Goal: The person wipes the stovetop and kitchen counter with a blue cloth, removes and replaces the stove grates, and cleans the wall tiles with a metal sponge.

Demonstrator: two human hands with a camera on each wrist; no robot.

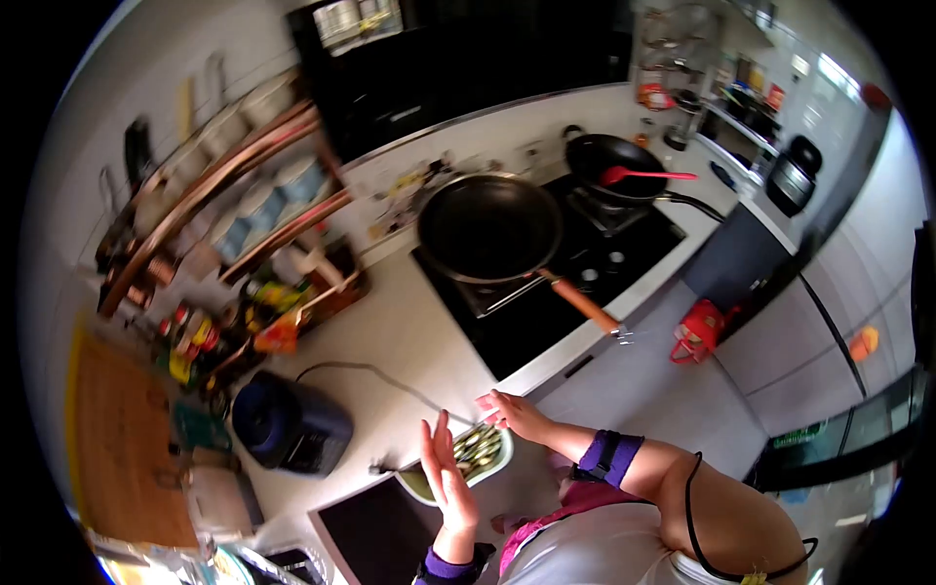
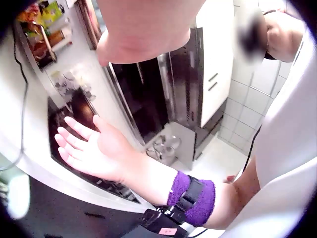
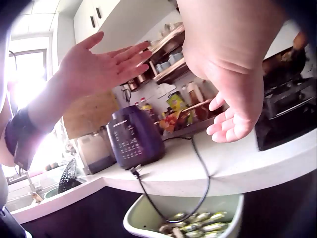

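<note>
Both hands are raised, apart, with nothing in them. The left hand point(image 1: 450, 483) has its fingers extended, above the left part of a pale green basin point(image 1: 425, 490) at the counter's front edge. My right hand point(image 1: 522, 417) is held over the basin's far right side, fingers relaxed and slightly bent. In the right wrist view the left hand point(image 3: 101, 67) shows its palm and the right hand point(image 3: 237, 101) hangs with loose fingers. Several long green-and-silver pieces point(image 3: 213, 227) lie in the basin point(image 3: 133, 220). A black cord point(image 3: 205, 186) with a plug point(image 3: 136, 171) hangs across it.
A dark blue appliance point(image 1: 291, 424) stands on the counter at left. One pan point(image 1: 487, 229) with a wooden handle and a wok point(image 1: 609, 161) with a red utensil point(image 1: 648, 175) sit on the stove. A dark sink point(image 1: 375, 536) is nearby.
</note>
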